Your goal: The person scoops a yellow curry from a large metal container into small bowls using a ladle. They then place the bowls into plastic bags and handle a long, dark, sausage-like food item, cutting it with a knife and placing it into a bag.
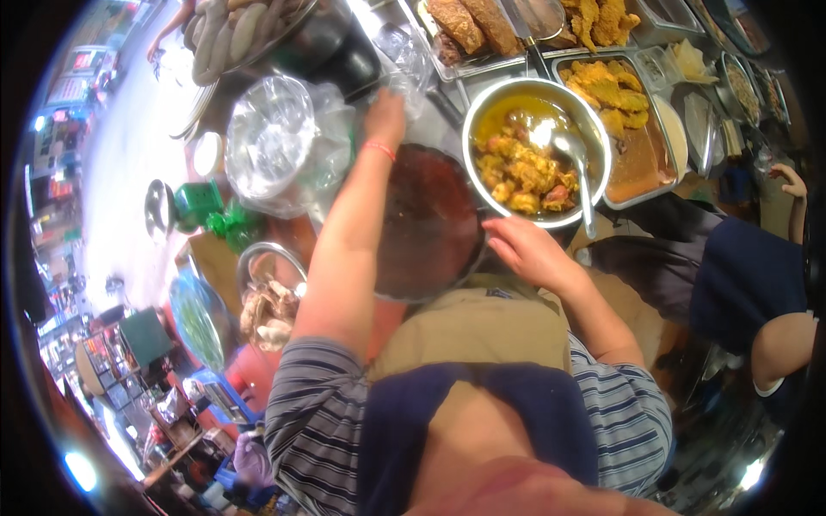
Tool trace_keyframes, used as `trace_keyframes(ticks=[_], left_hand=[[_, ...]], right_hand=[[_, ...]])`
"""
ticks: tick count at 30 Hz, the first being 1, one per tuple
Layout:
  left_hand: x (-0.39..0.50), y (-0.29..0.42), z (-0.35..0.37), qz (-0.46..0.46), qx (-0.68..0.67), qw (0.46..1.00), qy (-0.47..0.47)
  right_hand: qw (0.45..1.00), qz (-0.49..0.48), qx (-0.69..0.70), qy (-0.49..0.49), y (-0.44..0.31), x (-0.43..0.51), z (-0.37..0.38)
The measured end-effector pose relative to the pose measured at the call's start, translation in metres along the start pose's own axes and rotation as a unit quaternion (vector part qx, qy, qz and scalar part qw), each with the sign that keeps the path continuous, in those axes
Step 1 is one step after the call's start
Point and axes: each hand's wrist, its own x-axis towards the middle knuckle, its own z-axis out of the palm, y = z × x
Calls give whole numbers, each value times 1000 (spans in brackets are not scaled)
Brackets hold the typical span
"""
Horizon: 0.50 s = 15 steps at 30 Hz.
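Note:
My left hand (385,117), a red band at its wrist, reaches away from me to clear plastic bags (412,59). Its fingertips blur into the plastic, so I cannot tell whether they grip it. Below that forearm lies a dark reddish-brown round board (426,222). My right hand (530,250) is beside the board's right edge, just under the rim of a steel pot, fingers slightly apart and holding nothing. The steel pot (472,184) contains yellow stewed pieces of meat (532,171) in oily liquid. A metal spoon (584,184) leans over its near rim.
Trays of fried food (606,93) stand beyond the pot. On the left are a large bundle of clear plastic bags (271,138), a green scale (197,205) and a bowl of pale meat pieces (271,309). Sausages (235,35) fill a dark pan. Another person (742,277) is at right.

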Motion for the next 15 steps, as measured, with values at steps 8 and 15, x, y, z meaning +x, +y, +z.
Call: trace_keyframes(ticks=[8,15], left_hand=[[-122,67,-79,219,-39,954,199],[-213,88,-130,280,-164,920,220]], right_hand=[[964,-156,59,207,-29,60,-31],[948,-40,313,33,-56,78,20]])
